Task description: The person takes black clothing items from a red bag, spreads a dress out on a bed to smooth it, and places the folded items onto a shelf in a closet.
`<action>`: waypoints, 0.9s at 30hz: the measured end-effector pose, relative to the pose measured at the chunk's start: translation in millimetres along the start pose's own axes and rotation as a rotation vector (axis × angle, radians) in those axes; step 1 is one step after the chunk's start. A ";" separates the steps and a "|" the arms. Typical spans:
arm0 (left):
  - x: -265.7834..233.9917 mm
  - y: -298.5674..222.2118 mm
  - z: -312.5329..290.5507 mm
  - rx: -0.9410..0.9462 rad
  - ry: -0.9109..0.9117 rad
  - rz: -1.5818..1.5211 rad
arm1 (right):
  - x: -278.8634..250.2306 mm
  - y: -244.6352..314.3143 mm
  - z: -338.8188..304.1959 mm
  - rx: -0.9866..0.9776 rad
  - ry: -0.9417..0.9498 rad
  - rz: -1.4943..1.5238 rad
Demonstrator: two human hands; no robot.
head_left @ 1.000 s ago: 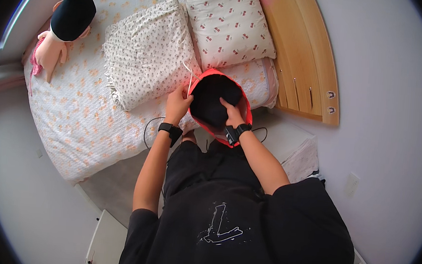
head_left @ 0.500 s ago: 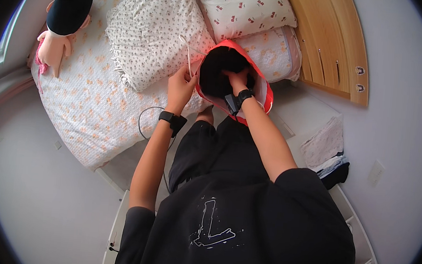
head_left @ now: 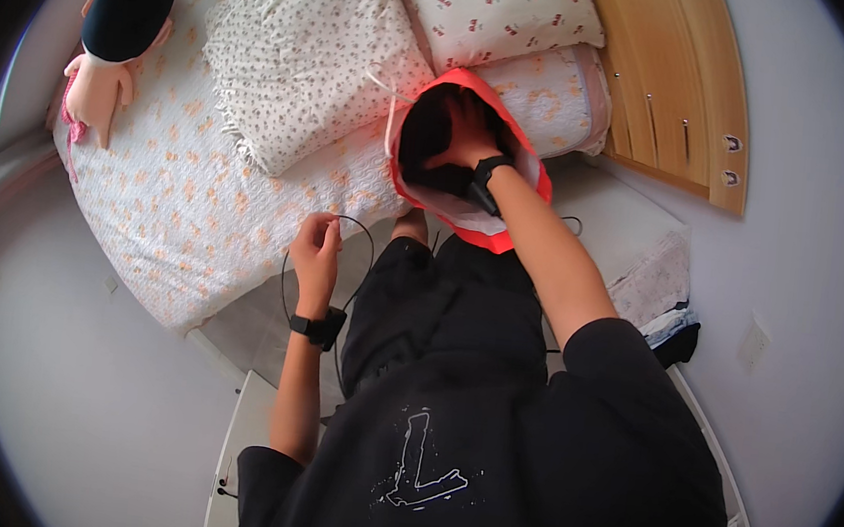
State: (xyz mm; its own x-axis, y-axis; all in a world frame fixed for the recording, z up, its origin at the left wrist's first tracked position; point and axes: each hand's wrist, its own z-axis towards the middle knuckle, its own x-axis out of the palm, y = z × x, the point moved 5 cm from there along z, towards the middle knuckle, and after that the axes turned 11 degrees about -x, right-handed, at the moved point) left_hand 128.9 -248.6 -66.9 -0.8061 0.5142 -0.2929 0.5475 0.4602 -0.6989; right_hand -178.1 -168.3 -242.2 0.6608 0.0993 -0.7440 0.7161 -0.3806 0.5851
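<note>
The person's right hand [head_left: 468, 139] reaches into an open red drawstring bag [head_left: 492, 238] at the bed's [head_left: 175, 222] near edge, right of a ruffled floral pillow [head_left: 309, 63]. It lies against black contents [head_left: 423, 135]; whether its shadowed fingers grip them cannot be told. The left hand [head_left: 316, 249], well left of the bag, is loosely curled, thumb near fingertips; any pinch is unclear. A dark cable [head_left: 373, 249] loops beside it.

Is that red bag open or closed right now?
The red bag is open: its mouth gapes, showing dark contents, and the right hand is inside.
</note>
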 end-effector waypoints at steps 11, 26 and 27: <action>-56.5 86.4 -66.2 -0.214 -0.268 -0.186 | 43.5 0.8 45.9 0.460 0.192 -0.124; -21.0 88.7 -53.0 -0.027 -0.031 -0.105 | 4.7 53.5 36.0 0.430 0.050 -0.158; -12.2 79.8 -45.0 0.000 -0.025 -0.112 | 1.5 55.3 31.7 0.381 0.000 -0.123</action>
State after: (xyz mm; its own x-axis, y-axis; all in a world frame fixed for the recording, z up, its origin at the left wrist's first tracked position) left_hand 192.5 -185.5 -89.7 -0.8674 0.4414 -0.2297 0.4542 0.5139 -0.7278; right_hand -144.7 -218.3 -221.1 0.5754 0.1655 -0.8009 0.6548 -0.6800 0.3300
